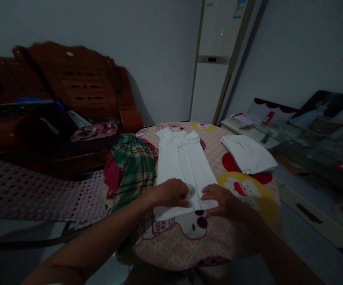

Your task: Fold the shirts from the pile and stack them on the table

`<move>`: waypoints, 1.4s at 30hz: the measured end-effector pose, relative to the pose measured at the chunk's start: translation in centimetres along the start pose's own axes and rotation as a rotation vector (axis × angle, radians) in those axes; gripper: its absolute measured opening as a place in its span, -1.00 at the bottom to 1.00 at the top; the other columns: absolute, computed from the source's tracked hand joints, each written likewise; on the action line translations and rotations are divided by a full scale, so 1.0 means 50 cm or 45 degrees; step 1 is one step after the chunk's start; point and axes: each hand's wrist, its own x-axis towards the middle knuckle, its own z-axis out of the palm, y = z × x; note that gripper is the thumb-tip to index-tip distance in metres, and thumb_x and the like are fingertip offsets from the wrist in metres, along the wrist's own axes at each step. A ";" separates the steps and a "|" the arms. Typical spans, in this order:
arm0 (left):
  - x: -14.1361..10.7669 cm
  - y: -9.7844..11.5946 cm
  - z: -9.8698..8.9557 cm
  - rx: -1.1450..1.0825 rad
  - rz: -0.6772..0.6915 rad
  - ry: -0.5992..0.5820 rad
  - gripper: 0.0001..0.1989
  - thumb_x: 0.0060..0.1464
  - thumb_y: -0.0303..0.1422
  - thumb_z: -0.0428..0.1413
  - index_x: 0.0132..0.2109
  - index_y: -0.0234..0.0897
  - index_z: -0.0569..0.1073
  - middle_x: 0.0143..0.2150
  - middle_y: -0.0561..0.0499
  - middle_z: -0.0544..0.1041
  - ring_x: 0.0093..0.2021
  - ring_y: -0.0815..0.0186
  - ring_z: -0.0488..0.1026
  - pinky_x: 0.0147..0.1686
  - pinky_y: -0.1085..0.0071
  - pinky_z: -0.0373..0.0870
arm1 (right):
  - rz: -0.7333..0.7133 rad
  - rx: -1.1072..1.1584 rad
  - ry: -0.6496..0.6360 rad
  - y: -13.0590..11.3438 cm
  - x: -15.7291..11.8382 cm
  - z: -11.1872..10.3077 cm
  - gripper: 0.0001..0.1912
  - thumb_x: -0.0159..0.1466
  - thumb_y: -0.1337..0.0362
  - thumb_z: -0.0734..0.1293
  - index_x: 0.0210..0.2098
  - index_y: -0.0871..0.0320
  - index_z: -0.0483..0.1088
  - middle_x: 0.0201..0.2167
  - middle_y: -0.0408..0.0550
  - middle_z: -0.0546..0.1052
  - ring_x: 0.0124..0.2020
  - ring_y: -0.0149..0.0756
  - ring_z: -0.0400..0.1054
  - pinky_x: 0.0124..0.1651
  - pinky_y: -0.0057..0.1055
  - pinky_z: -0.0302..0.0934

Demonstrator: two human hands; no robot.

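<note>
A white shirt (189, 160) lies lengthwise in a narrow strip on the round table, its collar end away from me and its hem towards me. My left hand (173, 192) is closed, its curled fingers on the cloth near the hem. At the hem's right corner, my right hand (223, 201) grips the shirt, with fingers on top and the thumb by the edge. Between the two hands the fabric is slightly wrinkled. To the right sits a folded stack of white cloth (248, 153). A green plaid garment (137, 158) is heaped on the left.
A patterned cloth (183, 249) covers the table. Left of it stand a woven lounger (40, 194) and a wooden bench (82, 85) with clothes on it. A glass-topped cabinet (304, 148) stands at the right, and a tall white air conditioner (211, 83) at the back.
</note>
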 end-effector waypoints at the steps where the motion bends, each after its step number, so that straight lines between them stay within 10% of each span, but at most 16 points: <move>1: -0.015 0.015 0.016 0.054 -0.011 0.016 -0.70 0.05 -0.10 0.19 -0.32 -0.28 0.53 -0.37 -0.12 0.55 -0.38 0.16 0.49 -0.39 0.34 0.27 | -0.031 -0.020 0.010 0.000 -0.006 0.004 -0.60 0.20 0.14 0.42 -0.02 0.19 0.45 0.02 0.19 0.47 0.09 -0.05 0.34 0.10 -0.11 0.27; 18: -0.081 0.091 0.113 0.260 -0.154 0.201 -0.66 0.04 -0.55 0.02 0.00 -0.30 0.38 -0.04 -0.19 0.44 -0.04 0.10 0.35 -0.14 0.27 0.37 | 0.134 -0.422 -0.206 -0.056 0.007 0.023 -0.58 0.19 0.57 0.19 0.00 0.19 0.40 -0.01 0.13 0.43 0.00 -0.14 0.28 0.07 -0.18 0.20; 27: -0.070 -0.004 0.070 0.006 -0.121 0.246 -0.59 0.04 -0.59 -0.02 0.02 -0.26 0.48 -0.08 -0.12 0.55 -0.07 0.18 0.49 -0.06 0.34 0.36 | 0.346 -0.321 0.035 -0.009 0.014 -0.009 -0.70 0.18 0.51 0.21 -0.20 0.21 0.51 -0.21 0.07 0.57 -0.15 -0.19 0.42 -0.06 -0.30 0.25; 36: 0.062 -0.177 -0.127 0.088 -0.405 0.422 -0.54 -0.05 -0.65 -0.03 -0.04 -0.26 0.55 -0.14 -0.14 0.59 -0.08 0.14 0.49 -0.08 0.35 0.34 | 0.568 -0.476 0.193 0.103 0.265 -0.117 -0.59 0.19 0.49 0.21 -0.01 0.21 0.48 -0.07 0.13 0.55 -0.05 -0.11 0.40 0.02 -0.29 0.22; 42: 0.073 -0.197 -0.071 0.105 -0.425 0.567 -0.56 0.08 -0.46 0.05 0.14 -0.25 0.40 0.11 -0.16 0.46 0.06 0.14 0.42 0.07 0.30 0.29 | 0.479 -0.482 0.304 0.144 0.281 -0.087 -0.60 0.22 0.47 0.19 0.02 0.27 0.43 -0.01 0.20 0.49 0.04 -0.05 0.32 0.12 -0.15 0.19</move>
